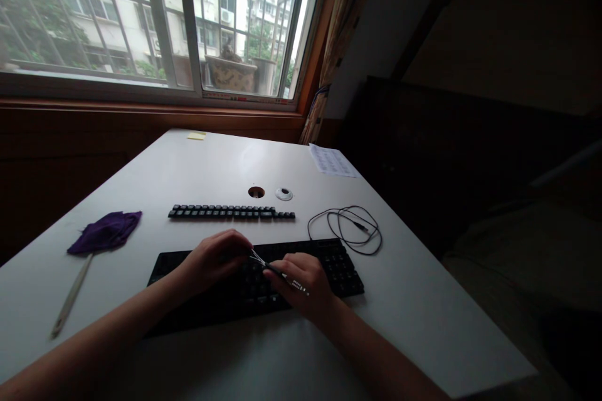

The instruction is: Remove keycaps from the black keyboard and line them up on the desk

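A black keyboard (263,293) lies in front of me, most of its left part in shadow or under my forearm. My right hand (301,279) is closed around a keycap puller (273,268), a slim dark tool with thin metal wires pointing left and a pale, toothed-looking end showing past my fingers. Over the middle of the keyboard, my left hand (214,257) is curled, its fingertips meeting the wire ends. Whatever is in those fingers is hidden. Behind the keyboard, several black keycaps (226,213) stand in two neat rows.
A coiled black USB cable (350,232) lies right of the keyboard. Left are a purple cloth (106,232) and a pale stick (73,294) beneath it. Farther back: a round hole (256,192), its cover (283,194), printed paper (333,161) and yellow sticky notes (196,136) on the white table (141,175).
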{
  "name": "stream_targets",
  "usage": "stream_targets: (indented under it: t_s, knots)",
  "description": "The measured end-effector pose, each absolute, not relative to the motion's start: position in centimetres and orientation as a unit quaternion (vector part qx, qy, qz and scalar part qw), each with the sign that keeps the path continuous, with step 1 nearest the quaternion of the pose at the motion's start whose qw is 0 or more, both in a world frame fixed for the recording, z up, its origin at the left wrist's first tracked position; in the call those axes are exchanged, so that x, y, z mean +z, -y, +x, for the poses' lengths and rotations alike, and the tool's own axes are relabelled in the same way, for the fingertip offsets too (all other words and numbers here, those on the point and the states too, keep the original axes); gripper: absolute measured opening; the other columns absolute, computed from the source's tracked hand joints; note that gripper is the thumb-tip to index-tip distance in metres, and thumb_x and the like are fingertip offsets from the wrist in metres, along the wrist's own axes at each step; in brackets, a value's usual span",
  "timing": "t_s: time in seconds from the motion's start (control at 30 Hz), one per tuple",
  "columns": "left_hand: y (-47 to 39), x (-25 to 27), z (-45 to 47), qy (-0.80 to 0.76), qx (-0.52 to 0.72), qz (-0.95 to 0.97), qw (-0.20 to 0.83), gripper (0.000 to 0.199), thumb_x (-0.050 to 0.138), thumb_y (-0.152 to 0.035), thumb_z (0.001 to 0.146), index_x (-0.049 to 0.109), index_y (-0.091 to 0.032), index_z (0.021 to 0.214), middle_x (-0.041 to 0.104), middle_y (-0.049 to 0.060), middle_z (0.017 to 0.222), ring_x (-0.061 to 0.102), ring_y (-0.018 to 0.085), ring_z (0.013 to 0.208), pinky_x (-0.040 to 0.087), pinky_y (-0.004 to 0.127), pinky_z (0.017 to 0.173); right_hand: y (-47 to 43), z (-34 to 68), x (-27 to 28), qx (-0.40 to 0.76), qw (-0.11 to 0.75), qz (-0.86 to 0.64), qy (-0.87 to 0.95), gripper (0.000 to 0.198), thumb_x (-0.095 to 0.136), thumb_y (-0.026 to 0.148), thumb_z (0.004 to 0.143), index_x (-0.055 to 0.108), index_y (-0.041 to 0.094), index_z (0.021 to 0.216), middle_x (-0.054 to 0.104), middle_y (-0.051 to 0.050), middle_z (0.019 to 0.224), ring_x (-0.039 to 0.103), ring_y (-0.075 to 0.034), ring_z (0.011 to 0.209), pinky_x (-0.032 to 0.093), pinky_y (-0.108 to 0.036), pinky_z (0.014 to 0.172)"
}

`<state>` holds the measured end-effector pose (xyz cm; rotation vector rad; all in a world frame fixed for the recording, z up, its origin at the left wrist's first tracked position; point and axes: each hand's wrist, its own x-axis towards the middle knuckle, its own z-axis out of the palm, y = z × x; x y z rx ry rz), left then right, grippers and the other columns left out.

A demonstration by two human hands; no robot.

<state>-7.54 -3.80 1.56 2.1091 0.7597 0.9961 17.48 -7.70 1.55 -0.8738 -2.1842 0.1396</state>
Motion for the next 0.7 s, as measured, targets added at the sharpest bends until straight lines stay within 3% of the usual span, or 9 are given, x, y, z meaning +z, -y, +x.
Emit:
stream_targets:
  t_s: [0.13,0.3,0.5,0.7]
  knots:
    - [3.7,1.8,-7.8,-0.274,0.387,0.765,0.436,0.019,0.058,-0.024,0.094,0.061,-0.016,0.111,0.067,0.009,0.104,0.065,0.019,0.095,0.055,0.036,0.086,7.6,17.6,1.4,0.061,0.391,-0.341,0.853,0.013,0.060,0.031,0.093,0.066,0.020,0.088,0.058,-0.001,0.066,0.051,-0.013,0.059,0.038,-0.028,0.059]
    - [3.8,1.4,-7.8,-0.263,0.414,0.721,0.490,0.025,0.059,-0.024,0.094,0.056,-0.015,0.117,0.068,0.012,0.112,0.066,0.021,0.104,0.054,0.040,0.093,7.6,17.7,1.8,0.079,0.403,-0.340,0.846,0.012,0.060,0.026,0.092,0.063,0.021,0.081,0.056,0.000,0.066,0.050,-0.013,0.059,0.039,-0.029,0.059]
    - [4.1,1.6,-8.0,-0.268,0.417,0.705,0.507,0.029,0.061,-0.022,0.093,0.054,-0.015,0.120,0.067,0.013,0.114,0.066,0.022,0.106,0.054,0.040,0.092,7.7,17.9,2.8,0.096,0.421,-0.371,0.822,0.016,0.056,0.019,0.088,0.056,0.021,0.072,0.053,-0.003,0.075,0.051,-0.016,0.069,0.043,-0.030,0.063]
    - [4.0,1.6,-8.0,-0.277,0.412,0.715,0.492,0.028,0.061,-0.022,0.093,0.054,-0.015,0.120,0.068,0.013,0.114,0.066,0.021,0.104,0.055,0.039,0.091,7.6,18.0,3.0,0.093,0.415,-0.391,0.816,0.010,0.053,0.015,0.086,0.055,0.022,0.078,0.050,-0.003,0.084,0.051,-0.016,0.075,0.045,-0.031,0.067]
